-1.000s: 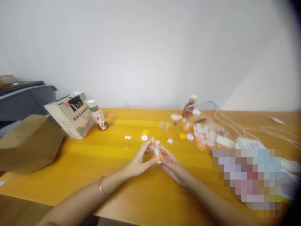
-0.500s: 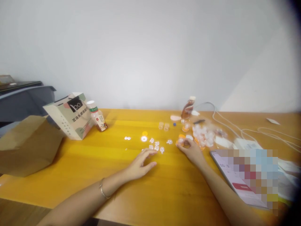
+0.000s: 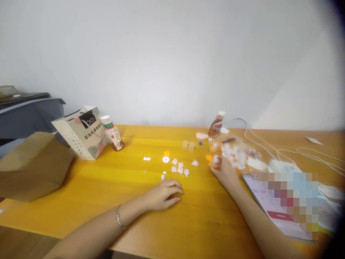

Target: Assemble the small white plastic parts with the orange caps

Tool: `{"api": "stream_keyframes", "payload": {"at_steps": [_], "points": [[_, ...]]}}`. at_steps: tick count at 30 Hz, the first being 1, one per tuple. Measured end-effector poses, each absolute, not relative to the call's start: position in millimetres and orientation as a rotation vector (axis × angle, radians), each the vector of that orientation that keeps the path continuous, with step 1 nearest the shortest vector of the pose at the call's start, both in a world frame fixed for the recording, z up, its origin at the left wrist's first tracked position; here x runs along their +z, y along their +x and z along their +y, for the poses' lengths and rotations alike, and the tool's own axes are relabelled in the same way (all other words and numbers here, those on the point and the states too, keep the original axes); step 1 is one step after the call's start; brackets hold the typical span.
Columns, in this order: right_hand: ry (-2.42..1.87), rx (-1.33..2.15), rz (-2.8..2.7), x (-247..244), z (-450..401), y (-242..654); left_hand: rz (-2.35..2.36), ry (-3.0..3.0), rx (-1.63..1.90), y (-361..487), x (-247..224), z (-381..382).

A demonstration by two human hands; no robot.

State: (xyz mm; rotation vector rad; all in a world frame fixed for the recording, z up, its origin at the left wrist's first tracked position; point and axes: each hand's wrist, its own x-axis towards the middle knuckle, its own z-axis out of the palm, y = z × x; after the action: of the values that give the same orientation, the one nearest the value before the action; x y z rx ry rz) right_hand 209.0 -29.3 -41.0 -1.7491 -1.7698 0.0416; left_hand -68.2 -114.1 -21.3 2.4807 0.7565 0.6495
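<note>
My left hand (image 3: 167, 194) lies on the yellow table with its fingers loosely bent and apart, holding nothing. Just beyond it are several small white plastic parts (image 3: 180, 169) with spoked, wheel-like patterns. A white ring (image 3: 165, 159) and a yellow disc (image 3: 166, 153) lie farther off. My right hand (image 3: 228, 174) curls around small orange-and-white plastic pieces (image 3: 215, 161), which show between thumb and fingers; motion blur hides the exact grip. Right beside that hand is a heap of translucent white plastic pieces (image 3: 235, 155).
Two clear cups (image 3: 191, 146), a blue cap (image 3: 201, 143) and a dark drink bottle (image 3: 216, 126) stand toward the back. At left are a paper bag (image 3: 86, 138), a labelled bottle (image 3: 114, 136) and a brown bag (image 3: 35, 165). A tablet (image 3: 269, 205) lies right, near white cables (image 3: 269, 142).
My left hand has drawn back toward me, uncovering small white bits on the table. My right hand has shifted slightly right, and its fingers have curled in among the orange and white pieces.
</note>
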Motion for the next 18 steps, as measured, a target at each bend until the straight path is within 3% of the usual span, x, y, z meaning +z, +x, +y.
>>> {"api": "stream_keyframes", "payload": {"at_steps": [4,7,11,18], "points": [[-1.664,-0.170,-1.777,-34,-36,204,0.889,2.506,0.750,-76,-16,-105],[-1.555,-0.277,-1.788,-24,-45,193,1.272,2.479,0.898,-98,-15,-82],[-1.445,-0.167,-1.872,-17,-56,178,1.924,2.337,0.804,-138,-20,-48],[-1.209,0.063,-2.021,-28,-62,163,2.002,2.262,0.648,-163,-21,-36]]}}
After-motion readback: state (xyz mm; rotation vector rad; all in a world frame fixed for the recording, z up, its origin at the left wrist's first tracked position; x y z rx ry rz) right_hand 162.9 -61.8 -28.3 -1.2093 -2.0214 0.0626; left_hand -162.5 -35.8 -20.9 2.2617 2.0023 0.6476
